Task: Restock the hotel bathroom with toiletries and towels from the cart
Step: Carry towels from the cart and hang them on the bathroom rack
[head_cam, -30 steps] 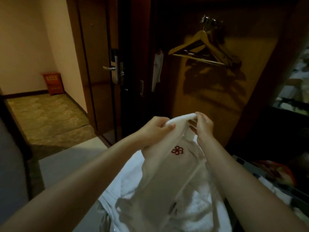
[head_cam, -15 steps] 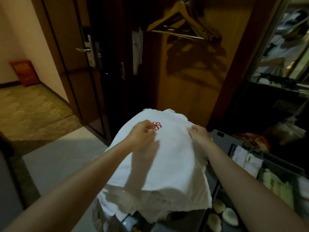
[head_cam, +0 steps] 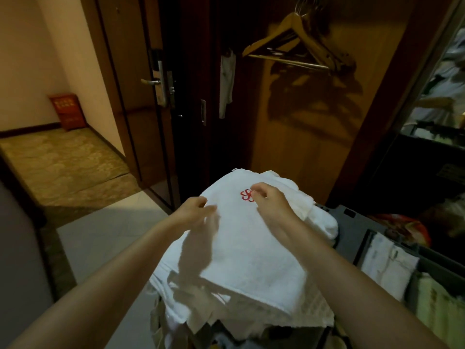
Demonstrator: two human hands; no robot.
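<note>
fingers of left hand (head_cam: 195, 210) and right hand (head_cam: 270, 201) loose on white towel (head_cam: 251, 248); tiled floor (head_cam: 100, 238).

We saw a dark wooden door (head_cam: 141, 102); left of it lay patterned carpet (head_cam: 65, 165), right of it hung wooden hangers (head_cam: 297, 44).

You work in dim, warm light; the towel (head_cam: 251, 248) under your hands is the brightest thing. Your left hand (head_cam: 196, 212) casts a soft shadow beside it. Hangers (head_cam: 297, 44) beyond shadow the wood. Fingers blur slightly; edges bow and darken.
</note>
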